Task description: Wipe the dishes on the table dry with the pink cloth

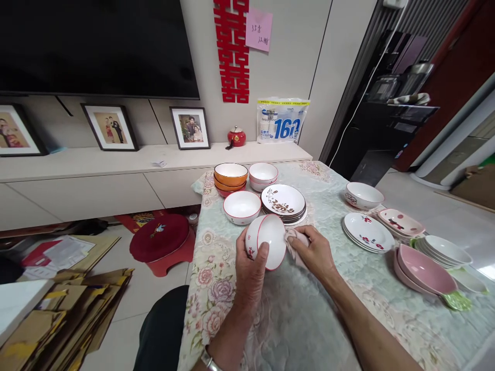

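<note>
A white bowl with a red rim and small red flowers (pixel 273 237) is tipped on its side above the table's near part. My left hand (pixel 251 263) holds it, thumb over the rim and fingers behind. My right hand (pixel 313 250) is closed on a pale pink cloth (pixel 297 246), which touches the bowl's right rim. Just behind are another white bowl with a red rim (pixel 242 206) and a stack of white plates with brown flowers (pixel 283 200). Farther back stand stacked orange bowls (pixel 231 176) and pink-rimmed bowls (pixel 263 172).
On the table's right are flowered plates (pixel 368 232), a white bowl (pixel 364 195), pink bowls (pixel 425 268) and green-edged dishes (pixel 448 250). A red stool (pixel 162 234) and flattened cardboard (pixel 73 309) are at the left. A cabinet (pixel 162 161) runs behind.
</note>
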A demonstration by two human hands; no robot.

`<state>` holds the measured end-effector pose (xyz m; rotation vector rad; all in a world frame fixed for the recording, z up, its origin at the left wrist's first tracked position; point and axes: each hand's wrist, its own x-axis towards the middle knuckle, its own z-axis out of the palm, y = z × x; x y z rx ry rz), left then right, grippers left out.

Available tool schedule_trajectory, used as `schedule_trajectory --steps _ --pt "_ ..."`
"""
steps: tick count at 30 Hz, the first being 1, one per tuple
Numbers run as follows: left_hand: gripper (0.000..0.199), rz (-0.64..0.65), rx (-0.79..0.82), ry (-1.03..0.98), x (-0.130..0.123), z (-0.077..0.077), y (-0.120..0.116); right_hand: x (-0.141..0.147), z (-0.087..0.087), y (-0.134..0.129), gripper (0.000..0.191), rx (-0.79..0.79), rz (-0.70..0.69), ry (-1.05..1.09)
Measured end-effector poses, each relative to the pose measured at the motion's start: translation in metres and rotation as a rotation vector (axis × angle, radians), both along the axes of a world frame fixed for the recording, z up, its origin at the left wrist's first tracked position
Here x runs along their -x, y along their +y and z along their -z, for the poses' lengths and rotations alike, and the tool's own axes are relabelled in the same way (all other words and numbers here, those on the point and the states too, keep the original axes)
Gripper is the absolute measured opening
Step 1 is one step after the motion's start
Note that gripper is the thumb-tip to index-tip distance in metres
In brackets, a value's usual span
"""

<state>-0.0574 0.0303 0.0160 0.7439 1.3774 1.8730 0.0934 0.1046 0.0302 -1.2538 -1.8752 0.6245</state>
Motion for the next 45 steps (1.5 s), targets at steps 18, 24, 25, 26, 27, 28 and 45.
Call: schedule_trajectory --steps 18,24,25,26,27,28,45 --pt "0.054 0.229 0.081 0.028 -0.011 -0.004 -0.009 0.008 0.006 -0.007 0.046 -0.332 0.004 -0.132" --pt "0.092 0.260 0.024 0.101 -0.021 -0.003 -0.014 0.008 0.007 -0.004 0.042 0.073 -0.017 -0.061" --pt "0.096 0.258 -0.011 0.125 -0.023 -0.002 -0.015 0.009 0.007 -0.005 0.043 0.135 0.000 -0.019" --pt "0.099 0.255 -0.043 0.153 -0.025 -0.002 -0.016 0.011 0.008 -0.006 0.044 0.192 0.006 0.028" --pt "0.099 0.242 -0.071 0.181 -0.026 -0.002 -0.016 0.013 0.008 -0.007 0.046 0.243 -0.003 0.074" --pt "0.098 0.222 -0.087 0.203 -0.027 -0.002 -0.017 0.015 0.009 -0.008 0.046 0.283 -0.026 0.111" --pt "0.088 0.444 -0.006 0.195 -0.018 -0.010 -0.020 -0.006 0.002 0.000 0.043 -0.207 -0.041 -0.162"
